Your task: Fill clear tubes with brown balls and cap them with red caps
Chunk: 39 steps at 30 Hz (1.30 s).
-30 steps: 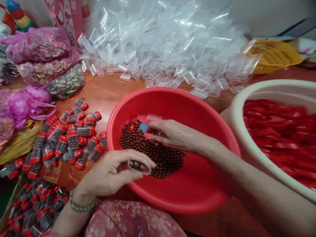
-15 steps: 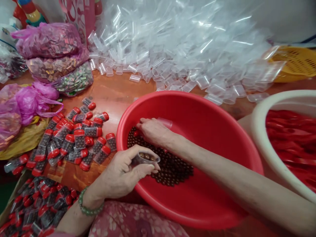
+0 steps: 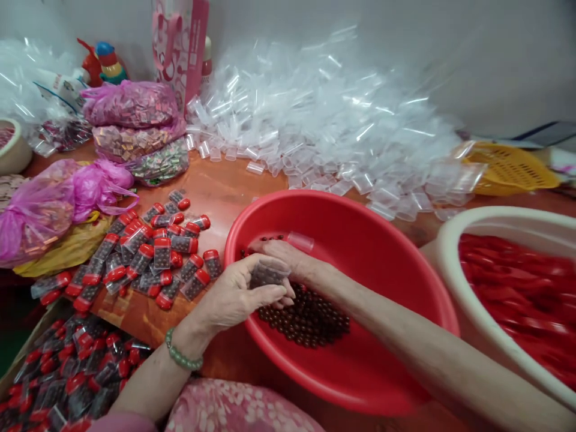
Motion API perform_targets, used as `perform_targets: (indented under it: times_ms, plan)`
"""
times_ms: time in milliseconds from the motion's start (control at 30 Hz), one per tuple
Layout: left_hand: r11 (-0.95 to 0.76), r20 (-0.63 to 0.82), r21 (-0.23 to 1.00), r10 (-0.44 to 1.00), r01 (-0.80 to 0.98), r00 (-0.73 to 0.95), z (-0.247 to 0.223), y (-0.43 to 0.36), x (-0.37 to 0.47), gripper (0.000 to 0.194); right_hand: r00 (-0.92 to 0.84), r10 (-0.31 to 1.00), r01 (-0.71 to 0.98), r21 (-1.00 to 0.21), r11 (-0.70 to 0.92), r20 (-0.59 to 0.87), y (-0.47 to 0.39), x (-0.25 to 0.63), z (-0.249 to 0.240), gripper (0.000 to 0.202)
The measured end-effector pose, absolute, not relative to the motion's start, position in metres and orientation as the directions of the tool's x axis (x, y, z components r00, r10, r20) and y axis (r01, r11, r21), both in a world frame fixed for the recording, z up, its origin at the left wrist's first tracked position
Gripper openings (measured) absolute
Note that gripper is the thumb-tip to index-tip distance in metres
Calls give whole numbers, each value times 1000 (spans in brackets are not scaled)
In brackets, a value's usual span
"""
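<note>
My left hand (image 3: 238,291) is closed around a small clear plastic container (image 3: 269,273) full of dark brown balls, held tilted at the left rim of the red basin (image 3: 432,288). Behind it, my right hand (image 3: 281,255) reaches down inside the basin, close to the container. Its fingers are mostly hidden by my left hand, so what they hold does not show. Below both hands lies a heap of shiny brown balls (image 3: 310,321) on the basin floor. An empty clear container (image 3: 300,241) rests in the basin just past my right hand.
Filled containers with red caps (image 3: 162,252) lie on the table at left, with more in a box (image 3: 67,372) below. Empty clear containers (image 3: 315,132) are piled at the back. A white tub (image 3: 450,240) of red pieces, a yellow basket (image 3: 508,171) and pink bags (image 3: 130,105) stand around.
The view has shifted, so the scene sits lower. The container in my left hand has tipped, its open mouth no longer facing me. My right hand has come nearer to it.
</note>
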State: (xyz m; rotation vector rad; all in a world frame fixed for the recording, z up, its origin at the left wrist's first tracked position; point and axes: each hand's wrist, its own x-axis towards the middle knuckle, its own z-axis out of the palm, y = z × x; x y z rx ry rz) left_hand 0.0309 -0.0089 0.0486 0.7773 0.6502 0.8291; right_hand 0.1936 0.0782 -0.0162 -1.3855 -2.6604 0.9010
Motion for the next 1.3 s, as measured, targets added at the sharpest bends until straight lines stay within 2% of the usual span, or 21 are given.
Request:
perform_targets:
  times_ms: [67, 233, 300, 367, 433, 467, 633, 733, 833, 900, 1000, 1167, 1300]
  plan:
    - [421, -180, 812, 840, -404, 512, 48, -9, 31, 32, -553, 817, 719, -589, 369, -163, 75, 203, -4, 18]
    - [382, -202, 841, 879, -384, 433, 47, -12, 34, 26, -290, 956, 559, -802, 212, 51, 53, 219, 32, 39]
    - [382, -236, 831, 901, -404, 365, 47, -13, 39, 26, -160, 983, 407, -901, 152, 93, 40, 217, 43, 37]
    - [399, -265, 790, 907, -466, 327, 48, -14, 43, 27, -52, 996, 160, -984, 84, 76, 28, 212, 49, 34]
    - [446, -294, 722, 890, -529, 348, 48, -16, 47, 28, 6, 999, -48, -998, 43, 43, 20, 207, 51, 32]
    - [471, -306, 687, 878, -553, 368, 48, -17, 49, 28, 21, 999, -78, -996, 46, 44, 17, 206, 51, 32]
    - [482, -314, 635, 875, -603, 368, 46, -20, 51, 27, 61, 995, 4, -997, 82, 82, 4, 215, 52, 30]
    - [433, -287, 664, 900, -609, 328, 43, -21, 51, 28, 5, 987, 200, -968, 154, 158, -5, 227, 59, 27]
    - [384, -270, 717, 922, -582, 276, 40, -21, 53, 29, -188, 948, 478, -819, 317, 257, -12, 236, 68, 24]
    - [362, -262, 761, 931, -539, 256, 39, -21, 55, 28, -319, 912, 563, -722, 402, 260, -13, 239, 72, 21]
    - [347, -254, 799, 935, -492, 248, 39, -20, 57, 25, -413, 874, 607, -637, 475, 257, -10, 239, 74, 20]
    - [319, -253, 856, 945, -407, 209, 43, -21, 58, 15, -458, 820, 605, -555, 571, 344, -9, 234, 65, 21]
    - [256, -232, 935, 965, -245, 123, 43, -22, 57, 9, -523, 751, 656, -372, 657, 404, -15, 224, 48, 27]
